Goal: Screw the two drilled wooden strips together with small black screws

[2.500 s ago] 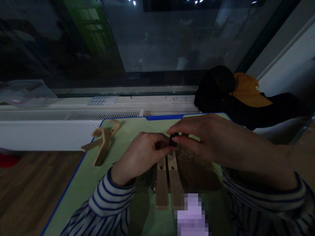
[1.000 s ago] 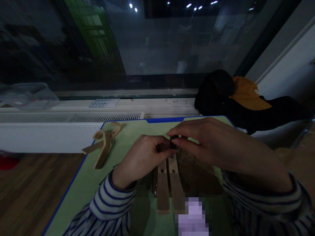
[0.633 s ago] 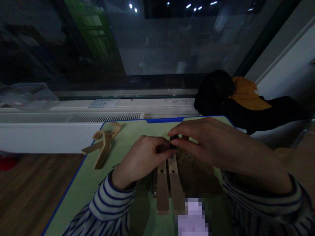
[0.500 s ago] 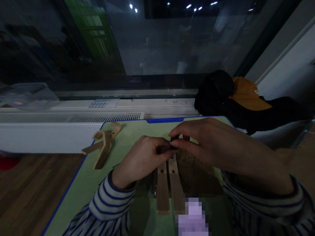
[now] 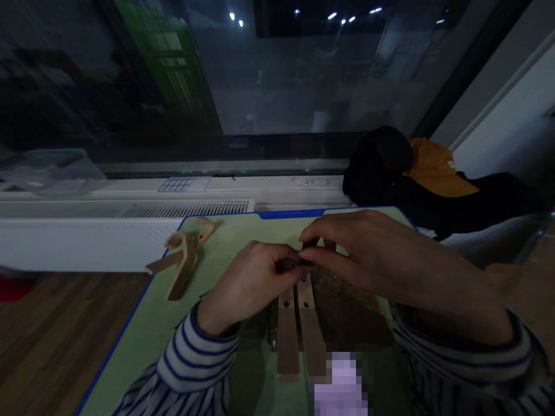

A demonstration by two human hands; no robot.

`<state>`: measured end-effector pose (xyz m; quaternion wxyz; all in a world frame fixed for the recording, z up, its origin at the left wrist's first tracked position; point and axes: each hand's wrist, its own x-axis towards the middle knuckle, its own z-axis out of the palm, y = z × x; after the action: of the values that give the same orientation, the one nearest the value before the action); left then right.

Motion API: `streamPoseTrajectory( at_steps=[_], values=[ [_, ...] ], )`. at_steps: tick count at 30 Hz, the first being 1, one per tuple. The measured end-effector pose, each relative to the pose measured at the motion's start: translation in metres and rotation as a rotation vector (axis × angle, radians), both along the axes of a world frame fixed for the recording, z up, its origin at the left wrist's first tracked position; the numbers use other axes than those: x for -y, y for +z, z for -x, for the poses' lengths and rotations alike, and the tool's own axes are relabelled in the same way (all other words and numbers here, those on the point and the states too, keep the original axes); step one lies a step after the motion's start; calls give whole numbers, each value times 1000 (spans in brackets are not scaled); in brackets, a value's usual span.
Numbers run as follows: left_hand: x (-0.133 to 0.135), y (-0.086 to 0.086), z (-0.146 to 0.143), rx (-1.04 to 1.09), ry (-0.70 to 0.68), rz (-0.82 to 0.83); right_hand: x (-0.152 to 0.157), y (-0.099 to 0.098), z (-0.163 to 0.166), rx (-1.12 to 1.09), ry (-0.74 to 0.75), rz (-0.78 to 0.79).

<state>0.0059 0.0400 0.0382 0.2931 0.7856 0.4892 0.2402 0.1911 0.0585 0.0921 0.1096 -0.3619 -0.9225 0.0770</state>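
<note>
Two flat wooden strips, a left one (image 5: 288, 344) and a right one (image 5: 311, 341), lie side by side with dark holes in them. At their far ends my right hand (image 5: 368, 248) is closed, thumb and fingertips pinching a small dark piece (image 5: 309, 245) whose kind I cannot make out. Right against it, my left hand (image 5: 255, 280) is closed too, its thumb and fingers pressed together over the strips' upper ends. Those fingers hide whatever they grip. Beneath the strips and to their right is a dark brown, rough-surfaced slab (image 5: 347, 306).
Curved wooden pieces (image 5: 184, 263) lie crossed on the green, blue-edged tabletop (image 5: 234, 231) at the left. A white radiator (image 5: 78, 242) and windowsill run behind it. A clear plastic box (image 5: 56, 170) stands on the sill; dark clothing (image 5: 377, 162) and an orange cap (image 5: 437, 167) lie right.
The whole view has shifted down very slightly. Both hands keep their pinch at the strips' far ends, with hardly any movement; the wooden pieces stay in place.
</note>
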Motion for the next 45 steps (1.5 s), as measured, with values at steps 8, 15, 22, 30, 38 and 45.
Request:
streamPoseTrajectory(
  at_steps=[8,15,22,30,38,45],
  values=[
    [-1,-4,1,3,-18,-4,1,2,-2,-38,76,56],
    [0,-1,1,15,14,-10,1,1,0,-33,67,64],
    [0,-1,1,18,27,18,1,1,1,-3,34,63],
    [-1,-7,4,17,-12,42,3,-2,1,9,9,7],
    [-3,-10,5,-4,-30,68,2,-4,1,17,14,-35],
    [-2,-6,2,41,15,40,2,-4,1,21,6,-11]
  ],
)
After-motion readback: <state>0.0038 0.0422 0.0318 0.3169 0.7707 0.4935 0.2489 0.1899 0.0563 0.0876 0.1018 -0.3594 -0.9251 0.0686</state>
